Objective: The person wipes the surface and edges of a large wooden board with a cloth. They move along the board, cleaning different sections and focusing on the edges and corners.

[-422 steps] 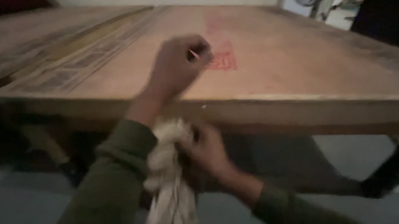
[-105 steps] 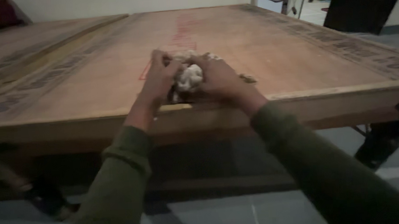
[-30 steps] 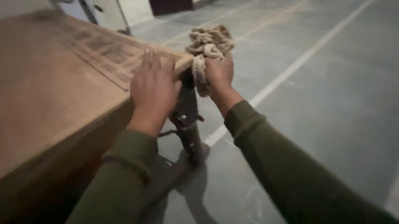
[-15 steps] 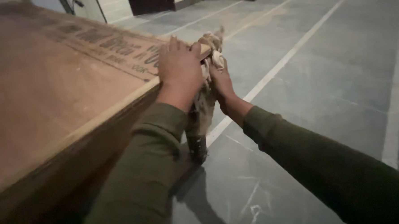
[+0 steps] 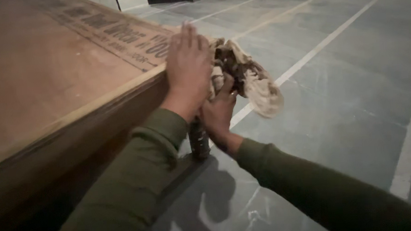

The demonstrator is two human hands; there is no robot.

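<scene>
Now the rag [image 5: 252, 83] has flopped open and hangs out past the corner of the wooden table [image 5: 51, 76]. Right hand [image 5: 218, 111] has dropped lower and grips the rag from below, fingers curled tight. Left hand [image 5: 188, 65] lies flat, fingers straight, on the table corner. A dark table leg [image 5: 198, 140] stands under the corner, on the grey floor [image 5: 352, 86] with white lines.

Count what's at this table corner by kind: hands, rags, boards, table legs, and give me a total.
Hands: 2, left hand and right hand
Rags: 1, crumpled rag
Wooden boards: 1, board
Table legs: 1, leg
Total: 5
</scene>
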